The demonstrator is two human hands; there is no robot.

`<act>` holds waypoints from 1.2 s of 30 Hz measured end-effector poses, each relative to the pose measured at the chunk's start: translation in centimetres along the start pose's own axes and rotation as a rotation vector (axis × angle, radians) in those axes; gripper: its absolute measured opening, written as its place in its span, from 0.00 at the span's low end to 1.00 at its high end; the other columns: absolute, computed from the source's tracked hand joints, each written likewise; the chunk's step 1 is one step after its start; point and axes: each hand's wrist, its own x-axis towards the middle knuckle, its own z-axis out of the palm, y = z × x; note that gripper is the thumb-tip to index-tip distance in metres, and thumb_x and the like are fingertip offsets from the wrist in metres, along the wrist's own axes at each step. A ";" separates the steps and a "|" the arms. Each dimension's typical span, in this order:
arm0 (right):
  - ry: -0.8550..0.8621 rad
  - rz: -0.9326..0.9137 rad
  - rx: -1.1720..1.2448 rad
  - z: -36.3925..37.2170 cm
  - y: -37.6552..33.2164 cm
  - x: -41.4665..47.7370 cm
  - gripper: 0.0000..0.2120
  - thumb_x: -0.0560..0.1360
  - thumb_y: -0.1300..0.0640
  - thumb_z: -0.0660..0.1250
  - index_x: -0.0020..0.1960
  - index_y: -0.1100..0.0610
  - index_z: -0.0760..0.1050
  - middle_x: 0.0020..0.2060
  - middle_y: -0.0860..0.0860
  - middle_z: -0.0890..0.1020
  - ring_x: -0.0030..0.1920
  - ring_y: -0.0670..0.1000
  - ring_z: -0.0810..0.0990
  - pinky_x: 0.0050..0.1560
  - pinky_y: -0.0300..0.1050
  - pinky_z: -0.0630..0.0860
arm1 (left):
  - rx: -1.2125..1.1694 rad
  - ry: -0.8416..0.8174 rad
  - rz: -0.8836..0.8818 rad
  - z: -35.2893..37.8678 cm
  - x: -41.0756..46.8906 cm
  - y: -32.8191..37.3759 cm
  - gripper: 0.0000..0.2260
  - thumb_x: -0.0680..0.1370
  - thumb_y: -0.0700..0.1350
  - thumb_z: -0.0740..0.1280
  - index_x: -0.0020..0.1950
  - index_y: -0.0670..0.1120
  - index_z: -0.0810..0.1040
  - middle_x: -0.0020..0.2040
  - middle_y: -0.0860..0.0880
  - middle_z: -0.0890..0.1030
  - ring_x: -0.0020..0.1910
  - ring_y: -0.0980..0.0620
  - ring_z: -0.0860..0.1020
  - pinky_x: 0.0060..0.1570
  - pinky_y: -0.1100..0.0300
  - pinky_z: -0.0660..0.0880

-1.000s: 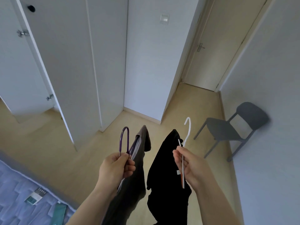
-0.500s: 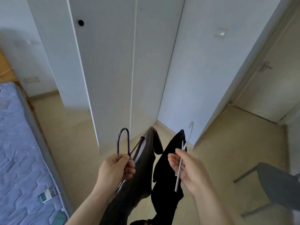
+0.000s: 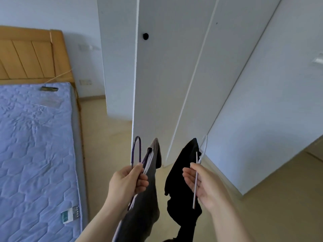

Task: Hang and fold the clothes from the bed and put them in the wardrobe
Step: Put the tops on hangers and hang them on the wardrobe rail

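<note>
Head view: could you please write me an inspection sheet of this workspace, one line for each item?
surface: blue quilted mattress, with a label near its edge
job's things: purple hanger carrying a grey garment; white hanger carrying a black garment; white wardrobe door ahead
clutter: small dark object at the mattress head
grips: left hand holds the purple hanger; right hand holds the white hanger
cables: thin cord across the headboard
surroundings: wooden headboard, wall socket, beige floor
</note>
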 end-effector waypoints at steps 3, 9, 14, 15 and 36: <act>-0.051 0.013 -0.036 2.7 -1.2 2.8 0.11 0.77 0.60 0.67 0.54 0.67 0.78 0.37 0.57 0.85 0.34 0.49 0.84 0.31 0.39 0.80 | -0.025 0.017 0.008 -0.9 2.6 1.7 0.12 0.79 0.46 0.67 0.47 0.36 0.80 0.36 0.40 0.81 0.32 0.47 0.77 0.31 0.59 0.77; -0.144 0.057 -0.101 7.7 -2.3 8.8 0.09 0.77 0.60 0.67 0.52 0.66 0.78 0.37 0.57 0.85 0.33 0.49 0.84 0.32 0.39 0.80 | -0.046 0.137 0.020 -2.6 7.2 4.3 0.11 0.78 0.45 0.67 0.47 0.37 0.80 0.35 0.40 0.81 0.31 0.48 0.78 0.30 0.61 0.78; -0.228 0.108 -0.201 12.6 -3.4 14.7 0.05 0.77 0.60 0.66 0.49 0.62 0.78 0.35 0.56 0.85 0.31 0.48 0.83 0.29 0.38 0.78 | -0.034 0.285 0.059 -3.3 12.3 6.1 0.12 0.79 0.46 0.67 0.44 0.38 0.80 0.34 0.42 0.81 0.30 0.49 0.77 0.28 0.62 0.76; -0.253 0.115 -0.228 13.6 -3.7 15.8 0.05 0.77 0.60 0.66 0.49 0.62 0.78 0.35 0.55 0.85 0.30 0.47 0.82 0.28 0.38 0.77 | -0.038 0.307 0.067 -3.5 13.3 6.6 0.12 0.79 0.47 0.67 0.45 0.38 0.81 0.34 0.42 0.81 0.30 0.49 0.77 0.28 0.61 0.76; -0.591 0.170 -0.575 35.4 -3.8 29.2 0.07 0.78 0.59 0.64 0.45 0.62 0.75 0.25 0.49 0.73 0.21 0.43 0.63 0.21 0.34 0.57 | -0.103 0.638 0.148 -13.2 26.6 15.2 0.14 0.79 0.49 0.66 0.41 0.40 0.80 0.32 0.45 0.80 0.28 0.52 0.76 0.31 0.60 0.74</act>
